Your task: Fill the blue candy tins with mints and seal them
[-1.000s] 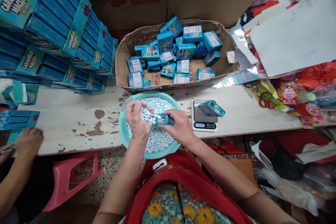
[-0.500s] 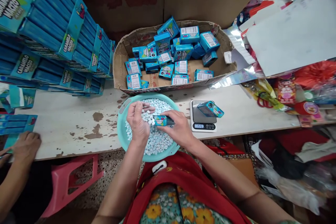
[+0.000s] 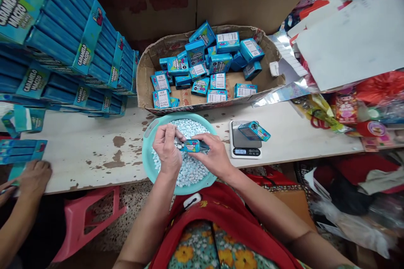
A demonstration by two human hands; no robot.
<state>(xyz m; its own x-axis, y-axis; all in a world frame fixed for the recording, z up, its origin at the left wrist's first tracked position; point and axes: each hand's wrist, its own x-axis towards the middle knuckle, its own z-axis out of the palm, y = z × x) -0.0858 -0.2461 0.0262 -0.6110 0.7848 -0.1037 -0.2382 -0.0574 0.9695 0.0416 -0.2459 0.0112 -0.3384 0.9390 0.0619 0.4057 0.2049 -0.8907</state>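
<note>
- Now our right hand pinches a blue box
- Our left hand curls round pale candies
- Bowl juts past table edge, a gap from scale

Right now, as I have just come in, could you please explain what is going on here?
A person's right hand holds a small blue printed box above a round turquoise plastic basin of pale, rounded pellets. The left hand holds some pellets at the box's end. A second blue box lies on a white digital scale; more boxes lie in a brown cardboard tray behind.
</note>
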